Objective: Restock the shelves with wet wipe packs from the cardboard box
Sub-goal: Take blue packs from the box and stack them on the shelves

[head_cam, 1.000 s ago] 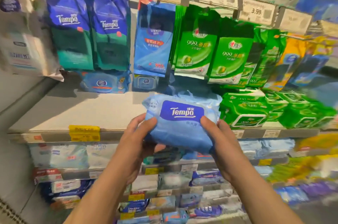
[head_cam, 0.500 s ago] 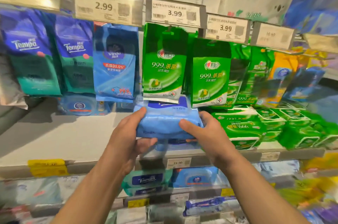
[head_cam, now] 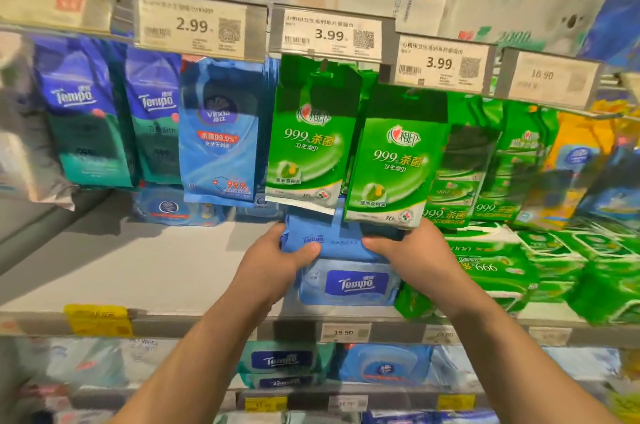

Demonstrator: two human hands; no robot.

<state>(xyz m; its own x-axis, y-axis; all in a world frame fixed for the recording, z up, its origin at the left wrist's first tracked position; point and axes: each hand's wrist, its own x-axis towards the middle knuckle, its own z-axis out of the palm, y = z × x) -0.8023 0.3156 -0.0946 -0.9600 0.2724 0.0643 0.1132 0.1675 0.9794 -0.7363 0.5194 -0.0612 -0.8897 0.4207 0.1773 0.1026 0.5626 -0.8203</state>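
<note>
Left of the slot the shelf (head_cam: pixel 145 271) is bare grey, w/ hanging Tempo sachets (head_cam: pixel 83 118) and a blue Vinda sachet (head_cam: pixel 221 136) above it. My left hand (head_cam: pixel 273 261) grips the left end of the blue wipe pack (head_cam: pixel 332 240), thumb curled over the front edge, fingers wrapped behind where I can't see them. The pack sits on top of another Tempo pack (head_cam: pixel 349 285) already lying on the shelf, label facing me, so I'm stacking a 2nd layer. Its back half goes under the two hanging green sachets (head_cam: pixel 308 136), which hide it from me.

My right hand (head_cam: pixel 419 250) grips the right end the same way, thumb on the front, fingers round the side, just beside the green wipe packs (head_cam: pixel 498 267).

To do this well, imo: push level w/ both hands evenly so the pack doesn't skew, keep it low so the top edge slides under the green sachets and doesn't knock them off their hooks. Line its front edge up w/ the pack below, square to the shelf lip. Pack is soft, so don't squeeze hard or it buckles. The right side is tight against the green stock; I'd let go there first, then slip the left fingers out. Cardboard box isn't in view.
</note>
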